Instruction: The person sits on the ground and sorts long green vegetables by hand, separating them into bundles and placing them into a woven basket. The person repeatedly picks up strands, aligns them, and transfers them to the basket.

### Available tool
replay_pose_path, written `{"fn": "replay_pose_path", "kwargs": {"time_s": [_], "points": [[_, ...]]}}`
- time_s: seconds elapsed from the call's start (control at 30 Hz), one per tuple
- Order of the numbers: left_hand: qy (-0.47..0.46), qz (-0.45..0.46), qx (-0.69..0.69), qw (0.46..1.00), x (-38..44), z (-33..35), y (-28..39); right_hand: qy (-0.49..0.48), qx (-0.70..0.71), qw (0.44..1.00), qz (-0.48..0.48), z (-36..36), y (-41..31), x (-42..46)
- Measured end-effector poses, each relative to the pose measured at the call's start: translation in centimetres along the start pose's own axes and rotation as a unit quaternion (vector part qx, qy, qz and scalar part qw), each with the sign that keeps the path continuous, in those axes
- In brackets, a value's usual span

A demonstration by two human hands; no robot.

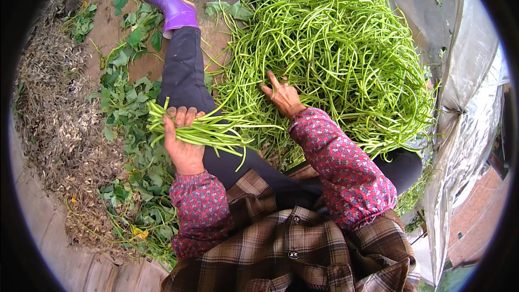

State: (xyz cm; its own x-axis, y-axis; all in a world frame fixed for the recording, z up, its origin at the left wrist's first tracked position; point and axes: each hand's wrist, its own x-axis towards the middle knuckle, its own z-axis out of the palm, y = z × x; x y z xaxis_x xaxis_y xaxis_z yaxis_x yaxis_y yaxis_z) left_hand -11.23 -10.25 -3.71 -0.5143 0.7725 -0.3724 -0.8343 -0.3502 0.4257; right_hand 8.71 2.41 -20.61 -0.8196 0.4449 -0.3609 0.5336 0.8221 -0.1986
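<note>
A bundle of green leaf stalks (219,127) is held in my left hand (184,142), its cut ends showing left of the fingers and the thin ends fanning out to the right. A large heap of the same green stalks (332,52) lies in front of me. My right hand (284,96) rests at the near left side of this heap, index finger and thumb spread; the other fingers are partly hidden, and no stalk is plainly gripped.
Cut green leaves (134,101) lie left of my outstretched leg, which wears a purple rubber boot (174,8). Beyond them is a strip of dry plant litter (73,129). Plastic sheeting (466,89) hangs on the right. A woven rim shows at the top.
</note>
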Motion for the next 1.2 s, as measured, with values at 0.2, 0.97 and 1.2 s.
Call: {"fn": "replay_pose_path", "kwargs": {"time_s": [0.2,0.97,1.2], "points": [[-0.006,0.003,-0.019,1.0,-0.6,-0.9,-0.2,0.01,-0.007,1.0,0.003,-5.9,0.9,-0.3],[-0.058,-0.022,-0.021,0.998,-2.5,0.0,-0.2,0.257,-0.124,0.957,0.056,-31.2,15.5,-19.4],[-0.061,-0.06,-0.019,0.996,-2.9,1.5,-1.5,0.167,0.007,0.963,0.21,-18.6,20.7,-23.1]]}}
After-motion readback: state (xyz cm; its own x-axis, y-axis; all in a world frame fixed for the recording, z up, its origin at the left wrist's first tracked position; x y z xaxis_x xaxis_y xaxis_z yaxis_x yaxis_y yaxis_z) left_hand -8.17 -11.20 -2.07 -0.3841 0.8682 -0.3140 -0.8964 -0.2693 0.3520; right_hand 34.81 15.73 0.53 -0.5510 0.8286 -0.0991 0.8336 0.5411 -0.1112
